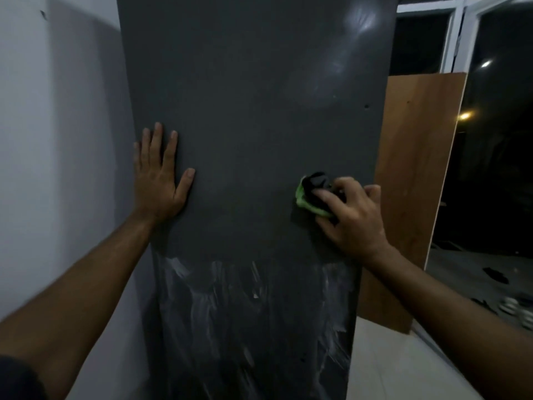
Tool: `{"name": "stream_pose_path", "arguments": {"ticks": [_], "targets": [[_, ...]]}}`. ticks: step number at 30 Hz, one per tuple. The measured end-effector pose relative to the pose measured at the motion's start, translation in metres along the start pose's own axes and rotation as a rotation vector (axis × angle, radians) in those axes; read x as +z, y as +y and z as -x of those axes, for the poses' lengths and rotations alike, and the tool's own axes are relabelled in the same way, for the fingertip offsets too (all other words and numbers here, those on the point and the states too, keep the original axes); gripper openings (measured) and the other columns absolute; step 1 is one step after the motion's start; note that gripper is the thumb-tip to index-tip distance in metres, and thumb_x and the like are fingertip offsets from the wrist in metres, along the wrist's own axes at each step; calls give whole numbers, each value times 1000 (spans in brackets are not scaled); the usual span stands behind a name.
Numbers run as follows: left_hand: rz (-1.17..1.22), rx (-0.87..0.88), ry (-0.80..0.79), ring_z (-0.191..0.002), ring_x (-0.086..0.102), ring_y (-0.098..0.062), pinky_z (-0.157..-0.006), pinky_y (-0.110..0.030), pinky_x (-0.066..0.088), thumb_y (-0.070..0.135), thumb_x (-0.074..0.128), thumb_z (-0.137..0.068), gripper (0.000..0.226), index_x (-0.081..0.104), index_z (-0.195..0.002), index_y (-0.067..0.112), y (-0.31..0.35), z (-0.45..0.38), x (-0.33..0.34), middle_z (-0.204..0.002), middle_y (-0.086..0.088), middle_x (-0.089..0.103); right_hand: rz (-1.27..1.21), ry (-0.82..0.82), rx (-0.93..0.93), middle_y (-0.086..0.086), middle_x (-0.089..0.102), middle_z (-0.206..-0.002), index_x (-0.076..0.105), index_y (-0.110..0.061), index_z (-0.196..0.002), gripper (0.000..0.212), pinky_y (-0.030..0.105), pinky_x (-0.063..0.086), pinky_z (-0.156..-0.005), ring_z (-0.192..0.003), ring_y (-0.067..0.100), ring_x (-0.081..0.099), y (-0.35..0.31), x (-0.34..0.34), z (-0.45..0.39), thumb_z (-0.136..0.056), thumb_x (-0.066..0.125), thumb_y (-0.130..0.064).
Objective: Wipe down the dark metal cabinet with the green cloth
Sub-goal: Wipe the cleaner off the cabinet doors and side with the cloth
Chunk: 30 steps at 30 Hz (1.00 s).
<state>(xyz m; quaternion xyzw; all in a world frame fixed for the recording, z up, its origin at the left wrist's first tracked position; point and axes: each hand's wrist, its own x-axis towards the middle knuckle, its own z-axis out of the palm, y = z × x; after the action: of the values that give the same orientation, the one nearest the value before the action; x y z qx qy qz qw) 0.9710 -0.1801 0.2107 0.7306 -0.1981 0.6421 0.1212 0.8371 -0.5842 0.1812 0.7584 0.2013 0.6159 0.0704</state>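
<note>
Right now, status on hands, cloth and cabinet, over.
Left hand flat, open on the cabinet. Right hand pressing the green cloth near its right edge. White smears below, unwiped. Nothing in the way.

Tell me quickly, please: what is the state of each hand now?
Left hand: open, palm flat on the dark metal cabinet, holding nothing.
Right hand: closed on the green cloth, pressing it against the cabinet.
</note>
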Motion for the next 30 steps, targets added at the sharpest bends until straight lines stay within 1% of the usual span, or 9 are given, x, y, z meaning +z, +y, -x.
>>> {"name": "stream_pose_path", "arguments": {"ticks": [3, 8, 10, 15, 19, 21, 23, 27, 30], "targets": [[-9, -37, 7, -160, 8, -32, -126, -62, 11, 51, 41, -106, 72, 19, -166, 19, 13, 9, -1, -173, -9, 11, -40, 59, 73, 19, 61, -119, 69, -16, -124, 42, 43, 38, -78, -99, 35, 62, -28, 13, 2, -83, 69, -27], [78, 19, -64, -161, 6, -32, -128, -57, 5, 50, 45, -105, 71, 22, -165, 20, 53, 46, 7, -174, -7, 9, -72, -180, -427, 14, 67, -115, 73, -22, -119, 32, 40, 39, -76, -89, 29, 63, -11, -2, 71, -88, 70, -31], [65, 8, -57, -161, 5, -33, -128, -58, 5, 50, 46, -105, 72, 22, -165, 18, 55, 49, 9, -174, -9, 9, -29, -106, -365, 14, 61, -119, 68, -23, -122, 40, 41, 38, -77, -93, 29, 60, 14, -8, 68, -84, 72, -36], [40, 40, -13, -161, 7, -34, -128, -57, 6, 51, 45, -104, 74, 22, -165, 18, 50, 51, 16, -174, -9, 10, -50, 113, 123, 14, 50, -124, 61, -19, -127, 46, 41, 34, -79, -107, 30, 54, -2, 8, 30, -83, 66, -31], [37, 43, -1, -161, 7, -34, -128, -57, 7, 52, 45, -104, 74, 22, -165, 18, 49, 52, 17, -174, -10, 11, -87, -90, -307, 14, 60, -120, 67, -22, -120, 34, 40, 38, -77, -92, 29, 61, -26, 16, 99, -89, 69, -35], [38, 34, 2, -160, 8, -35, -128, -58, 7, 51, 46, -104, 74, 22, -165, 18, 50, 51, 17, -174, -10, 11, -84, -147, -391, 11, 57, -120, 62, -25, -120, 34, 40, 36, -78, -91, 27, 57, -4, 3, 105, -92, 66, -44], [37, 35, 0, -160, 9, -35, -128, -57, 7, 51, 46, -104, 73, 23, -165, 17, 51, 51, 17, -174, -11, 12, -33, -69, -301, 12, 57, -120, 58, -25, -119, 39, 40, 34, -80, -96, 29, 59, 19, -3, 82, -88, 67, -46], [29, 34, -17, -161, 6, -34, -128, -58, 7, 52, 44, -105, 73, 21, -166, 18, 52, 52, 11, -174, -10, 9, -59, 96, 119, 14, 52, -123, 63, -19, -124, 44, 36, 29, -82, -106, 29, 53, 3, 5, 23, -82, 67, -34], [37, 9, -53, -161, 3, -31, -128, -59, 7, 52, 43, -105, 73, 19, -166, 20, 58, 54, 5, -175, -7, 7, -71, -3, -146, 17, 61, -118, 71, -19, -117, 35, 40, 38, -78, -96, 33, 61, -39, 21, 71, -84, 70, -32]]}}
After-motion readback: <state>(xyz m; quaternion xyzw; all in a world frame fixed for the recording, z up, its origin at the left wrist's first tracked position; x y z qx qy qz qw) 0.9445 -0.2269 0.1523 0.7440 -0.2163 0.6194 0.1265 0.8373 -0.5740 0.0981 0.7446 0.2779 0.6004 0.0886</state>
